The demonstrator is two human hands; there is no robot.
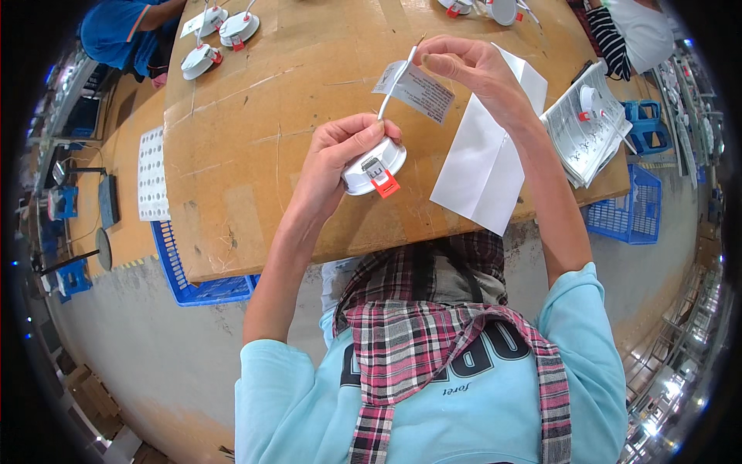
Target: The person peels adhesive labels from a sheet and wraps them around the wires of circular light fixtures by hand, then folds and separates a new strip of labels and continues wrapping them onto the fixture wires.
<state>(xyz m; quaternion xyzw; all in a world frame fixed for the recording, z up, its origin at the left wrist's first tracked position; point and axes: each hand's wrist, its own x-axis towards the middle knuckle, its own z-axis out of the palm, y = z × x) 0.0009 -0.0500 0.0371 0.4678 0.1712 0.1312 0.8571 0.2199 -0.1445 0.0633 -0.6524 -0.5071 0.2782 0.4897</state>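
My left hand (pixel 340 147) is closed around a round white downlight (pixel 384 161), whose metal spring clip with a red end faces me. From its back a white cable (pixel 396 87) rises, with bare wire ends at the top. A printed paper label (pixel 425 94) hangs around the cable like a flag. Just below the wire ends, the fingers of my right hand (pixel 471 66) close on the cable. Under my right forearm lies a folded white sheet (pixel 483 155) on the cardboard-covered table (pixel 255 170).
More downlights (pixel 238 29) stand at the table's far left, others at the far edge. On the right, a downlight (pixel 589 99) rests on a stack of printed sheets (pixel 576 143). Blue crates (pixel 638 205) sit below the table. Two people work across from me at the far corners.
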